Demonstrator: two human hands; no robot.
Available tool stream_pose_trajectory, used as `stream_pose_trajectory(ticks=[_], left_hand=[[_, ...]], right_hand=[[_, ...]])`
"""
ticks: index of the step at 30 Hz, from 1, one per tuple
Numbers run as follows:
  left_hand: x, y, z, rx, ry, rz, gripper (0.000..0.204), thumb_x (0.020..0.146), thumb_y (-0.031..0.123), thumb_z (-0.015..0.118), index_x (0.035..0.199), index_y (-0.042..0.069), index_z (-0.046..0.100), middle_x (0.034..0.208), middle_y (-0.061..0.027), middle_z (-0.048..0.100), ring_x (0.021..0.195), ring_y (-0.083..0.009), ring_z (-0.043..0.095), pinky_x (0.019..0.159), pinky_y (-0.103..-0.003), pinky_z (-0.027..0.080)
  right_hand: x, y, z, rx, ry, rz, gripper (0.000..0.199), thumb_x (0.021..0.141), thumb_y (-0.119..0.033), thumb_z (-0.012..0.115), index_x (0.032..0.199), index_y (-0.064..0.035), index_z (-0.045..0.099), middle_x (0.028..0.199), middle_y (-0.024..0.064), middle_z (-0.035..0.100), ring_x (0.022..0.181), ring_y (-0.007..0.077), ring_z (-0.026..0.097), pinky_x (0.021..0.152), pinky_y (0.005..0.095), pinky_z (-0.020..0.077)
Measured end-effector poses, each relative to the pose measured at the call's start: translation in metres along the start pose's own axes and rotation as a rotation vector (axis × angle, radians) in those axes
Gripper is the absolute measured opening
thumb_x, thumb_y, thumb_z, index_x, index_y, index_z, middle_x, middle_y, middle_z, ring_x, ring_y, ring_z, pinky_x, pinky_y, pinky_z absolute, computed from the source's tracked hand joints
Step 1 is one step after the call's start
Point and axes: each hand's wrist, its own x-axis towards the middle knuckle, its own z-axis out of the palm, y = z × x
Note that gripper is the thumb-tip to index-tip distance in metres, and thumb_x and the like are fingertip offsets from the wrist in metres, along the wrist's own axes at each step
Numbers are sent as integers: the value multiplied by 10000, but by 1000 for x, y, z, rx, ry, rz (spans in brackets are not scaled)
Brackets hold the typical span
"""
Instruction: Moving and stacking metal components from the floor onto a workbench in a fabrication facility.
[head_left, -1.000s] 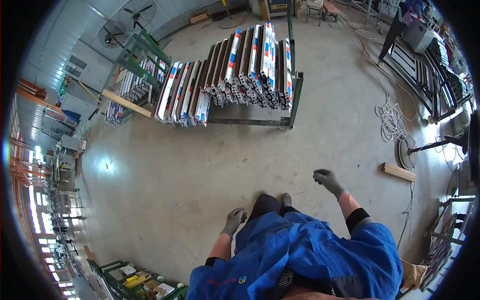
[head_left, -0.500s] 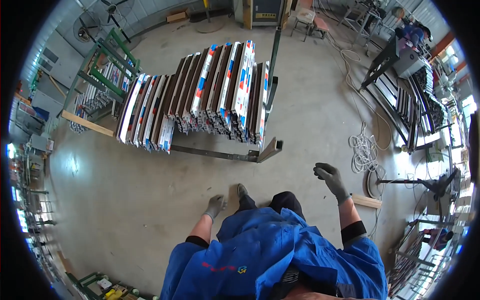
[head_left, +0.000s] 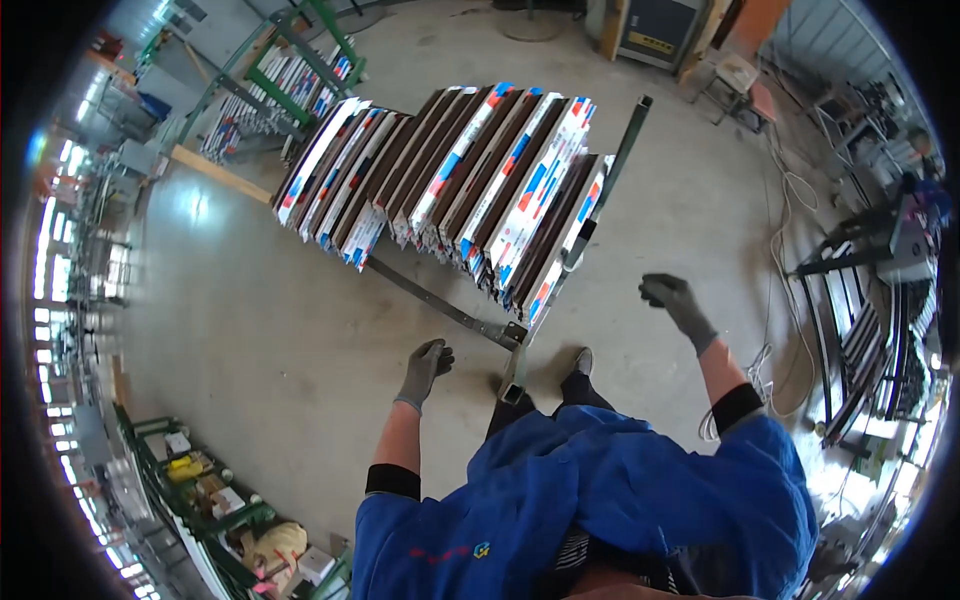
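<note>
The gloved left hand (head_left: pixel 425 368) hangs empty with fingers loosely curled, near the front corner of a low steel rack (head_left: pixel 455 310) on the concrete floor (head_left: pixel 260 330). The gloved right hand (head_left: pixel 672 300) is raised, fingers clenched on nothing. Leaning window-frame profiles (head_left: pixel 470 190) fill the rack.
</note>
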Motion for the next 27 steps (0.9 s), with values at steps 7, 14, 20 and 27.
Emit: stream_pose_trajectory(ticks=[7,14,20,27], left_hand=[[-22,44,41,-252,-39,46,374,996,285,570,1244,6,580,1085,-115,679,972,-222,676,848,-353,563],[33,72,71,-256,-116,-16,462,1006,350,543,1310,3,521,1197,-152,631,1121,-269,629,965,-401,528],[123,89,118,-252,-85,-9,445,1028,332,512,1327,3,510,1178,-156,644,1075,-287,650,949,-410,533],[215,-9,123,-377,312,-365,473,978,485,557,1209,72,564,1077,-77,614,955,-195,575,874,-382,481]], right_hand=[[117,-110,23,-42,-120,-119,383,943,-309,640,1208,-33,674,1056,55,713,959,144,666,824,295,527],[236,-122,76,-170,-207,-65,444,915,-381,665,1221,-59,662,1052,24,681,995,136,641,846,308,507],[454,-15,33,-441,66,-49,494,901,-451,665,1193,-54,662,979,75,659,918,175,625,833,327,501],[621,-16,28,-500,600,50,896,894,-702,478,1350,69,515,1331,292,570,1300,402,510,1095,415,384]])
